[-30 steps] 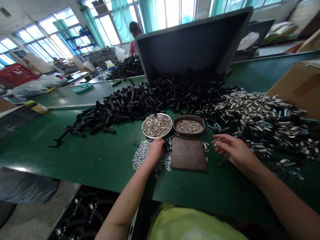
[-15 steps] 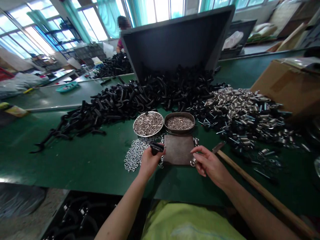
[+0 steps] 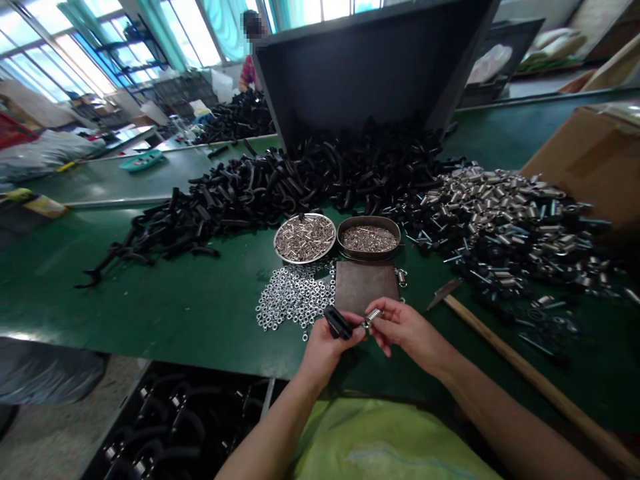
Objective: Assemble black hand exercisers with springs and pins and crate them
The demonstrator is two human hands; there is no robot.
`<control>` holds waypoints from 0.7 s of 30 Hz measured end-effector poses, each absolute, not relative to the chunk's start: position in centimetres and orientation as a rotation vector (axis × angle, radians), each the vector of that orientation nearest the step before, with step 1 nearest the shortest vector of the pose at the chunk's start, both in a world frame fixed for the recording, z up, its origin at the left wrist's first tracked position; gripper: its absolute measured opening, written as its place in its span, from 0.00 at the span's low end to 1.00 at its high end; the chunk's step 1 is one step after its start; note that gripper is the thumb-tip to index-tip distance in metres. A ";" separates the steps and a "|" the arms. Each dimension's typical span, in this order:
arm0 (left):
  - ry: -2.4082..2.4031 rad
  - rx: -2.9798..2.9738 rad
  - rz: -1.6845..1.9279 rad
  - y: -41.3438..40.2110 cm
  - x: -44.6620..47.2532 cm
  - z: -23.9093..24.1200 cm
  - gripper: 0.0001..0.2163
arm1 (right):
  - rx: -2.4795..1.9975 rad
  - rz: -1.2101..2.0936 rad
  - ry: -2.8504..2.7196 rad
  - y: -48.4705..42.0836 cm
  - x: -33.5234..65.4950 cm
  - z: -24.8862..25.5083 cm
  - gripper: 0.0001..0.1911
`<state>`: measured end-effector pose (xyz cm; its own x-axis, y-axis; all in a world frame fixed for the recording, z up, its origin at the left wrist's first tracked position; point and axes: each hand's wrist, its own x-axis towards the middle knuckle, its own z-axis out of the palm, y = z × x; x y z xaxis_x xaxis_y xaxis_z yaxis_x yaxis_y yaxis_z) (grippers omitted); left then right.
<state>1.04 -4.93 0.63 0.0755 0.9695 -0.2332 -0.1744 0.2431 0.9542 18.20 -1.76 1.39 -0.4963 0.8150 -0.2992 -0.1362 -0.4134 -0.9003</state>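
Observation:
My left hand (image 3: 323,350) is closed around a black plastic part (image 3: 339,323), whose far end is hidden in the palm. Between the fingertips of my right hand (image 3: 403,330) is a silver coil spring (image 3: 373,317), tilted, its lower end beside the left fingertips. Whether the spring touches the black part I cannot tell. Just beyond both hands lies a flat metal plate (image 3: 367,283). A spread of small metal nuts (image 3: 287,300) covers the table to the left of the plate.
Behind the plate stand a round dish (image 3: 305,261) and an oval tin (image 3: 369,255) of small metal pins. A hammer (image 3: 510,350) lies at right. Black parts (image 3: 240,193) and springs (image 3: 490,200) are heaped behind, near a grey bin (image 3: 370,73) and a cardboard box (image 3: 585,160).
My right hand has moved left with the spring, and my left hand has shifted right, so they now meet in front of the plate. The camera view has shifted slightly.

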 end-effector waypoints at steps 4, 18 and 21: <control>1.247 1.137 1.110 -4.9 1.0 0.0 0.07 | -1.117 1.628 -1.524 -1.1 18.5 1.9 0.09; 0.833 0.199 0.878 -4.4 4.2 -0.5 0.13 | -1.194 1.052 -1.995 -1.1 18.4 5.1 0.08; 0.855 0.304 0.886 -4.5 4.4 -0.4 0.15 | -1.213 0.999 -2.046 -1.2 18.5 4.9 0.09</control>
